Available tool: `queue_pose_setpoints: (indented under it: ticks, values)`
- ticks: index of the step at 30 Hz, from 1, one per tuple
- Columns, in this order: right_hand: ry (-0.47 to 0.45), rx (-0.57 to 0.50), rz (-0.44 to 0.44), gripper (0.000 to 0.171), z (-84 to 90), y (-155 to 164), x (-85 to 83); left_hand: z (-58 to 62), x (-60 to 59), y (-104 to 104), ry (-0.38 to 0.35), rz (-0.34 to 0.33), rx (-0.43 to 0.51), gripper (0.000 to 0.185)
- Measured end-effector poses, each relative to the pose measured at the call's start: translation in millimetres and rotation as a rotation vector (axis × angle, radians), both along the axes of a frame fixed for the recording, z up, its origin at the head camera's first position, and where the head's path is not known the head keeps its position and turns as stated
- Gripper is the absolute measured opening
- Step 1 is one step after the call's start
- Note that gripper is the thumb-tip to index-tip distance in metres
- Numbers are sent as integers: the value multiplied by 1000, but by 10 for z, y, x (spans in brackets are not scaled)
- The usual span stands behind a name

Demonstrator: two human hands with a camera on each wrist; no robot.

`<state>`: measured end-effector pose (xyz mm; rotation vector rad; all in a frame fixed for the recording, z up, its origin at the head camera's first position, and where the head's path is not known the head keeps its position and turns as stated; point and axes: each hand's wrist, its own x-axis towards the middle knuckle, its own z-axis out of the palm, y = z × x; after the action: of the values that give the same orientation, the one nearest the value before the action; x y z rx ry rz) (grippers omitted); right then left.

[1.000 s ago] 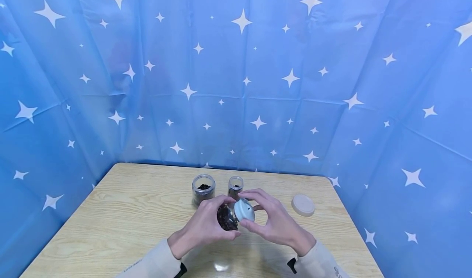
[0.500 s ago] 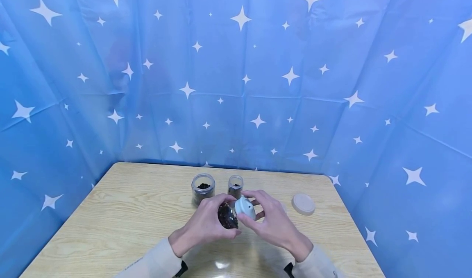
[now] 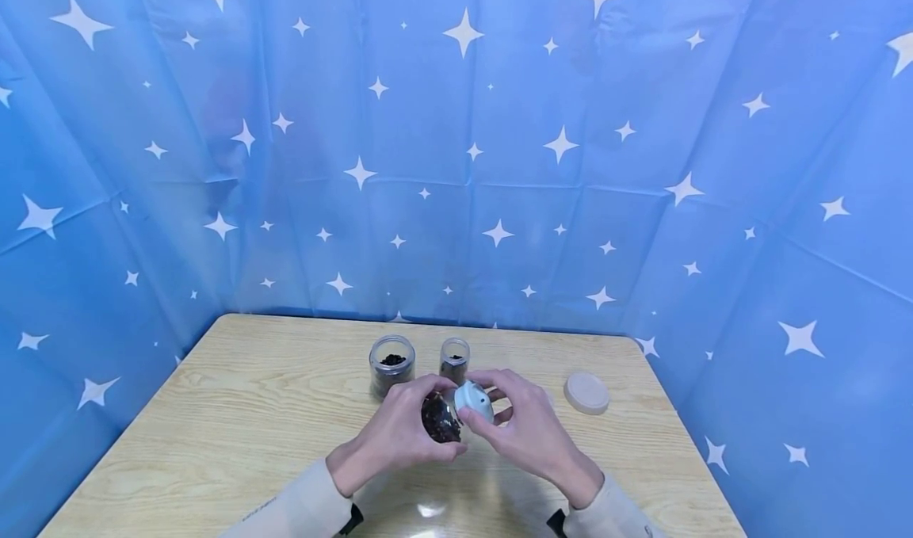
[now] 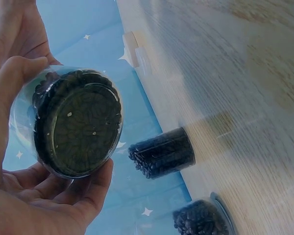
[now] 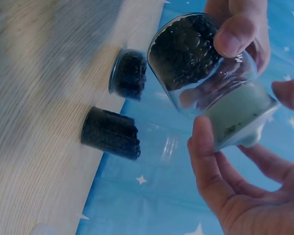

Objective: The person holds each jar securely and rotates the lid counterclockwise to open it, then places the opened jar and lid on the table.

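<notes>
Gripping a clear round jar of dark beans [image 3: 438,419], the left hand [image 3: 395,435] wraps its fingers and thumb round the jar's glass body and holds it tilted above the pale wood-grain table [image 3: 235,411], near the front middle. In the left wrist view the jar's flat bottom faces the camera, packed dark, with the thumb [image 4: 17,73] pressed on its upper side and the fingers curled beneath. The jar's mouth points toward the person's right, where a pale blue-white round lid [image 3: 474,401] sits on it. The right hand [image 3: 531,431] closes round that lid, thumb on the near side and fingers arched over the far side; the right wrist view shows the thumb [image 5: 206,161] against the lid's rim [image 5: 237,115], the palm cupped under it. Both sleeves are cream-coloured.

Behind the hands, toward the back of the table, stand two open jars. On the left is a wider clear jar with dark beans in it [image 3: 391,361]; just beside it on the right is a narrower clear jar filled with dark beans [image 3: 454,356]. Both are upright and apart from the held jar. Further right, well apart from the hands, a flat beige round lid [image 3: 586,393] lies on the table. A blue cloth with white stars [image 3: 456,150] hangs round the table on three sides.
</notes>
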<state>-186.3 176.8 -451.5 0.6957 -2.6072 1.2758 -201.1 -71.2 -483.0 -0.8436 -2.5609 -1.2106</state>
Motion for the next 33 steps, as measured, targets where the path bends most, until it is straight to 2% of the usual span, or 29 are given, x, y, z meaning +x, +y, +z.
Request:
queue_pose_setpoints:
  ticks: [11, 17, 21, 28, 33]
  values:
    - [9, -3, 21, 43, 5, 21, -5, -9, 3, 0, -3, -16, 3, 74]
    - [34, -6, 66, 44, -9, 41, -13, -12, 11, -12, -4, -18, 7, 74]
    - [55, -13, 122, 47, -16, 63, -32, -16, 13, -26, -1, -18, 5, 74]
    - [115, 4, 272, 53, -17, 132, -116, -32, 10, -46, 19, -24, 4, 74]
    - [162, 37, 367, 63, -21, 186, -174, -47, 14, -51, 28, -31, 13, 75]
